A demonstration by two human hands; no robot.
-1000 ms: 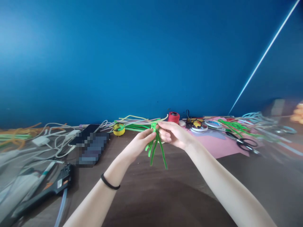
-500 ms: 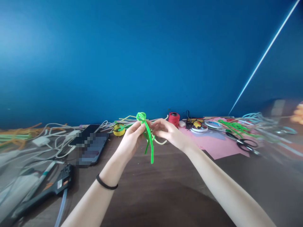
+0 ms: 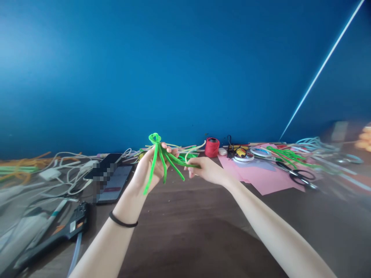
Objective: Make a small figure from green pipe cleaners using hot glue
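A bright green pipe-cleaner figure (image 3: 153,164) is raised above the table in the head view, with a looped knot at its top and several strands hanging below. My left hand (image 3: 147,168) is closed around it just under the knot; part of the fingers is behind the strands. One strand stretches to the right, and my right hand (image 3: 207,168) pinches it near its end. Behind the hands, a pale curved pipe cleaner (image 3: 189,150) and more green stems lie at the back of the table.
On the left are two phones (image 3: 116,183), white cables (image 3: 69,172) and a black glue gun (image 3: 77,224). A red spool (image 3: 212,147), pink paper (image 3: 266,181), black-handled scissors (image 3: 300,177) and green pipe cleaners (image 3: 285,155) lie right. A blue wall (image 3: 185,77) rises behind the table.
My left hand has moved left with the green figure and turned, so its strands now fan out. My right hand has dropped slightly and now draws one strand to the right.
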